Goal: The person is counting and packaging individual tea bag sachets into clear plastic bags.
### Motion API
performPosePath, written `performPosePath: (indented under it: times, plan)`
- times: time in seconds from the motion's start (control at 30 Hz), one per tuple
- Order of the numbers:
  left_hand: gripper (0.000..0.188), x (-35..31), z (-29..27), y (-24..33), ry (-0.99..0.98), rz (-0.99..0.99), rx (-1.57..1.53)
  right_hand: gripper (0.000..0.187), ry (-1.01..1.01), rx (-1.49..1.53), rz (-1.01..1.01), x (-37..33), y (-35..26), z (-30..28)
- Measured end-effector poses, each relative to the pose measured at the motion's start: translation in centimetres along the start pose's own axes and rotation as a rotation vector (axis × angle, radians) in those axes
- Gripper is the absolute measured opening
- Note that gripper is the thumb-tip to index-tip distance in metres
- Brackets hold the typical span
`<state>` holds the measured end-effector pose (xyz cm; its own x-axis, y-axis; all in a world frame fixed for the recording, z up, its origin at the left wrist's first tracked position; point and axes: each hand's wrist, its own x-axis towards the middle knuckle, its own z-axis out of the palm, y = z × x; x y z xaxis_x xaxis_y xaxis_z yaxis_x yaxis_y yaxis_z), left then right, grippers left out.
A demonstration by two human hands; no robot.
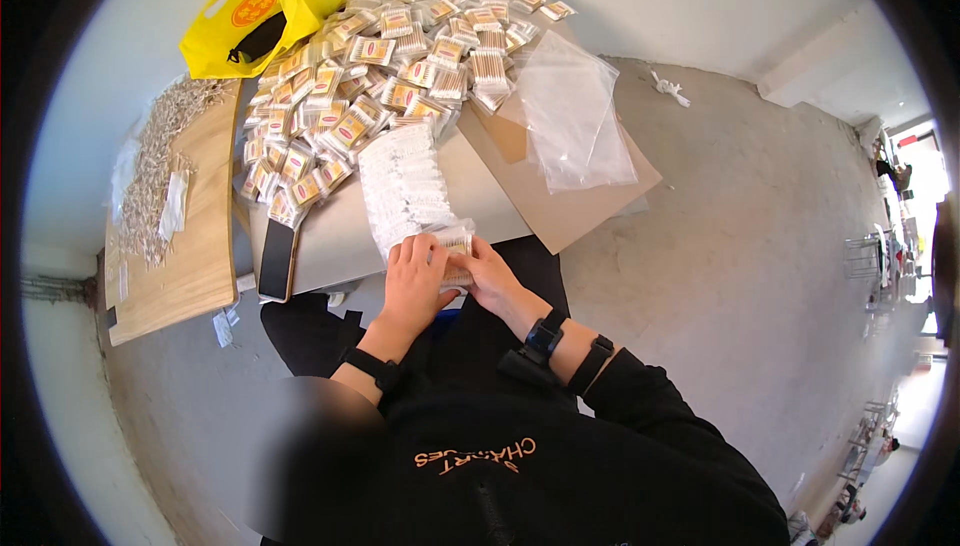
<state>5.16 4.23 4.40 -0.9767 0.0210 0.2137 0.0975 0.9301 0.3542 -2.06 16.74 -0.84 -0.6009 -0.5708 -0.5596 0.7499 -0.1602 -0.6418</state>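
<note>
At the table's near edge my left hand (411, 278) and my right hand (487, 273) close from both sides around a clear packet of cotton swabs (456, 239). My fingers cover much of this packet. Just beyond my hands, a long row of white-tipped swab packets (405, 182) lies close together, apparently in clear plastic; its near end touches my left fingers. A big heap of similar cotton swab packets (400, 96) with yellow and red labels spreads over the far part of the table.
Left of the row lies a dark phone (277, 260). A yellow plastic bag (225, 31) holds something black. Clear plastic bags (575, 116) rest on cardboard (600, 208) at right. Loose swabs (160, 176) cover part of a wooden board (205, 231) at far left.
</note>
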Motion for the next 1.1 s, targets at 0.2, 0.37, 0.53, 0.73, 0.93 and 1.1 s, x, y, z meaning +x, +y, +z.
performPosePath:
  times: [0.2,0.37,0.53,0.73,0.93,1.1]
  plan:
    - [0.051,0.3,1.5,-0.9,0.084,-0.014,0.083,0.031,-0.135,-0.109,-0.1,1.8,0.3,-0.9]
    - [0.048,0.2,3.0,-2.4,0.236,-0.007,0.163,0.036,0.067,-1.184,-0.514,2.7,1.4,-1.5]
    - [0.045,1.1,2.7,-2.1,0.145,0.004,-0.006,0.022,-0.096,-0.77,-0.386,5.0,1.5,-3.8]
    - [0.047,0.6,1.6,-3.0,0.115,0.058,-0.076,0.027,-0.063,-0.86,-0.539,3.7,0.6,-3.1]
    - [0.048,0.8,1.9,-3.0,0.146,0.063,-0.024,0.023,0.076,-1.069,-0.583,3.1,-0.5,-2.7]
    - [0.053,1.2,2.7,-2.8,0.163,0.014,-0.002,0.023,0.013,-0.977,-0.251,3.7,-0.4,-3.0]
